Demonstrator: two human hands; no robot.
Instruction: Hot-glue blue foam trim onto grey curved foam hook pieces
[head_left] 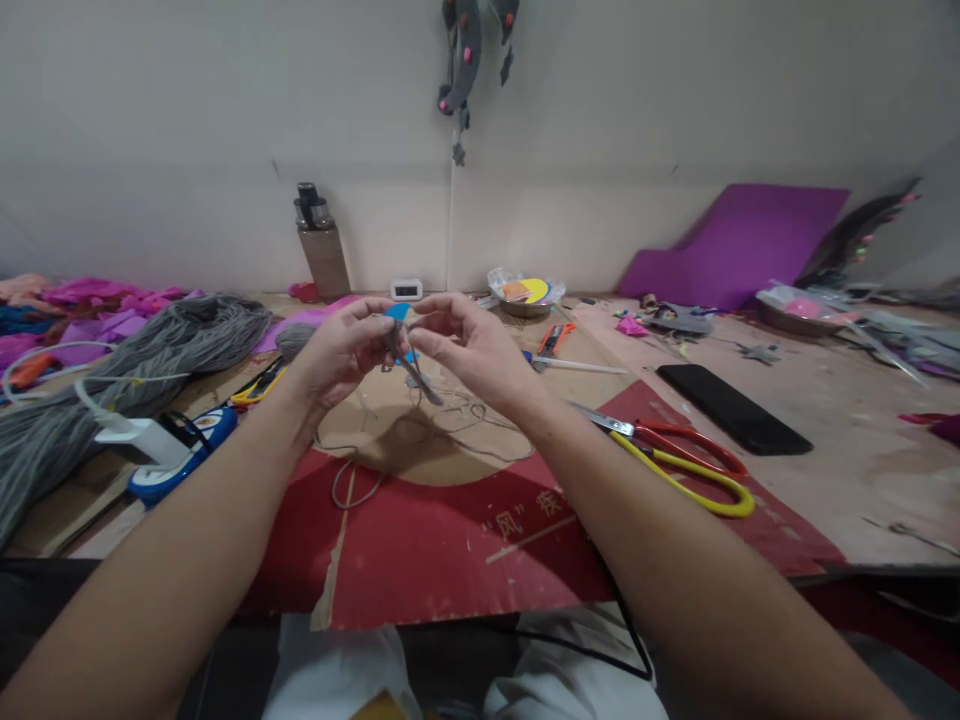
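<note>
My left hand (345,345) is closed, pinching a small grey felt piece (424,385) above the middle of the board. Bits of blue (400,311) show at the fingertips, above and beside the felt. Curled close against it from the other side, my right hand (469,345) has thumb and fingers drawn together; what lies between them is too small to make out. Thin grey cord (480,448) trails in loops over the cardboard (450,540) beneath both hands.
Red-and-yellow-handled scissors (682,455) and a black phone (735,408) lie at right. An orange cutter (555,340) rests near a small bowl (529,305). Grey yarn (172,350) and a blue power strip (161,478) with a white plug occupy the left. A purple sheet (739,245) leans against the wall.
</note>
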